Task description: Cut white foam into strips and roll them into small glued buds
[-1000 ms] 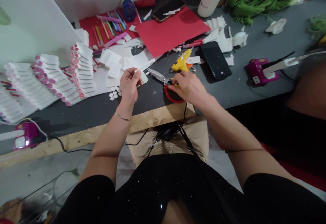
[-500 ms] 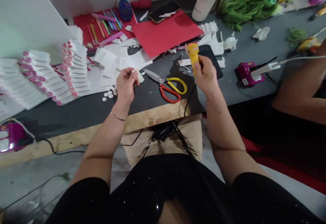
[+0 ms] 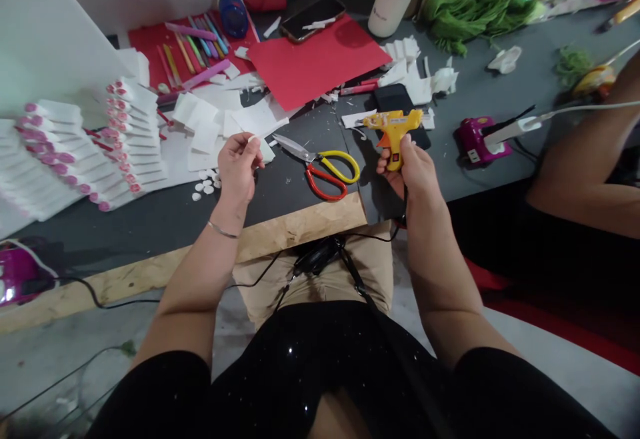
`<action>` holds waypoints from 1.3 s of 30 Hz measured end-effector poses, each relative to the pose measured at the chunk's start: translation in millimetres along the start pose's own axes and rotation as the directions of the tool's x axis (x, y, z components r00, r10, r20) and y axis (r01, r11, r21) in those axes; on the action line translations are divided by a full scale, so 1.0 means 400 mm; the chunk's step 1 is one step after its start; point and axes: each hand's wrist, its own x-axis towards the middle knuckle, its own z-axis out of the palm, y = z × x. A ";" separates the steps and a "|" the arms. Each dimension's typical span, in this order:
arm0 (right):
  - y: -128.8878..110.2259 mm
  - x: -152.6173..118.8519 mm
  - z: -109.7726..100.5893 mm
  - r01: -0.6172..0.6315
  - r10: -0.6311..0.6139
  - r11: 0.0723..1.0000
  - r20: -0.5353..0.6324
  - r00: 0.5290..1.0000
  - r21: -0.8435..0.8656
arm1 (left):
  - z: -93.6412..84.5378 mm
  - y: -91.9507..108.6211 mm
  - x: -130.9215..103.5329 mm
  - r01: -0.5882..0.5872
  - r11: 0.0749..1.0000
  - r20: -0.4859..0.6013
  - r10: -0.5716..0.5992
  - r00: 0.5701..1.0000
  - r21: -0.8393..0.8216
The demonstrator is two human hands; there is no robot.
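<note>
My right hand [image 3: 407,162] is wrapped round the handle of a yellow glue gun [image 3: 395,124], its nozzle pointing left and its cord hanging below. My left hand [image 3: 239,162] is closed in a pinch on a thin white strip [image 3: 274,127] that sticks out to the right. Between the hands lie scissors [image 3: 320,166] with one red and one yellow handle, blades partly apart. Small white discs [image 3: 206,184] are scattered beside my left wrist. White paper pieces [image 3: 205,134] lie beyond my left hand.
Rows of white rolls with pink tips [image 3: 133,136] fill the left side. Red sheet [image 3: 317,62], phone [image 3: 313,18] and tumbler [image 3: 395,2] are at the back. To the right are a purple power adapter [image 3: 483,139], green yarn [image 3: 480,12] and another person's arm [image 3: 580,152].
My right hand has turned the glue gun from upright and end-on to side-on, nozzle leftward. My left hand keeps its pinch on the strip. The whole view has shifted slightly.
</note>
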 end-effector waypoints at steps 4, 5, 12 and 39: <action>0.002 0.007 0.029 0.100 -0.087 0.969 0.067 0.994 -0.225 | 0.000 -0.007 0.000 -0.020 1.000 0.017 0.019 1.000 0.004; 0.002 0.018 0.040 0.128 -0.105 0.951 0.094 0.990 -0.281 | 0.000 -0.008 0.001 -0.027 1.000 0.017 0.027 0.999 0.002; -0.018 0.081 0.043 0.316 -0.278 0.460 0.203 0.939 -0.830 | -0.010 -0.016 0.007 -0.028 0.999 0.068 0.031 0.997 -0.041; -0.038 -0.072 0.080 0.519 -0.005 0.558 0.623 0.782 -0.648 | 0.000 0.002 -0.037 0.144 0.982 0.093 -0.133 0.987 -0.125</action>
